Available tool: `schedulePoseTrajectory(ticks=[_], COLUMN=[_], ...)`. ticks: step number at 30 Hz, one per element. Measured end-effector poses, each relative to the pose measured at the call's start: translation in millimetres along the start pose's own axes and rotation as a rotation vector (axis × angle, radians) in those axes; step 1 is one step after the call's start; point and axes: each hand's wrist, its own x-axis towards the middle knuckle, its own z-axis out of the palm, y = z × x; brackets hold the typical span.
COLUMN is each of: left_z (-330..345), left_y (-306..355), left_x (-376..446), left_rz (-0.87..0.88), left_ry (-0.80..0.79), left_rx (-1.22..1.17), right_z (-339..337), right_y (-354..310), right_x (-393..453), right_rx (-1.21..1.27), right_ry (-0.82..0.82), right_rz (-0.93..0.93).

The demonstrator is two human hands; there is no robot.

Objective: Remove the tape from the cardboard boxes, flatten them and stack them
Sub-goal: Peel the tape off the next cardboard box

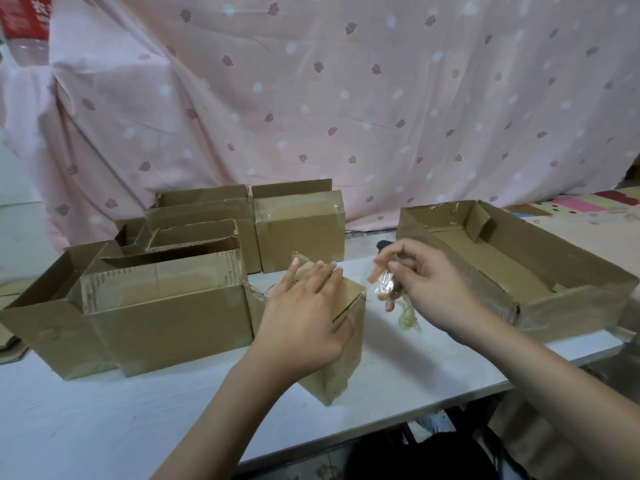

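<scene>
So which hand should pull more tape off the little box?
Probably the right hand: it hovers free beside the small box, already pinching a wad of peeled tape. The left hand lies flat on top, steadying the box.

Right hand [426, 292] seemingly pinches tape [391, 289].

The left hand [304, 317] lies flat, fingers straight and spread, forearm reaching forward. To its right, the right hand [427, 289] hangs raised, fingers curled, pinching.

boxes [166, 317]: matt brown corrugated cardboard; tape [408, 318]: glossy clear crinkled plastic | table [104, 427]: smooth white | curtain [346, 98]: pink printed cloth
</scene>
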Motion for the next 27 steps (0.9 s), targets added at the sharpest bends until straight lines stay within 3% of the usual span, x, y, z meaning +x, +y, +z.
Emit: schedulePoseTrajectory(ticks=[7, 17, 23, 27], left_z=[-2, -1, -1, -8], left_y=[-3, -2, -6, -7], left_x=[-2, -4, -4, 3], left_rz=[0.031, 0.030, -0.013, 0.037], left_ry=[0.002, 0.027, 0.004, -0.181], left_rx=[-0.008, -0.070, -0.068, -0.103], right_z=[-1, 6, -6, -10], right_y=[-4, -13, -19, -11], right_x=[19, 29, 24, 15], right_rx=[0.224, 0.357, 0.283, 0.103], right_ry=[0.097, 0.251, -0.065, -0.173], right_rz=[0.146, 0.107, 0.175, 0.166])
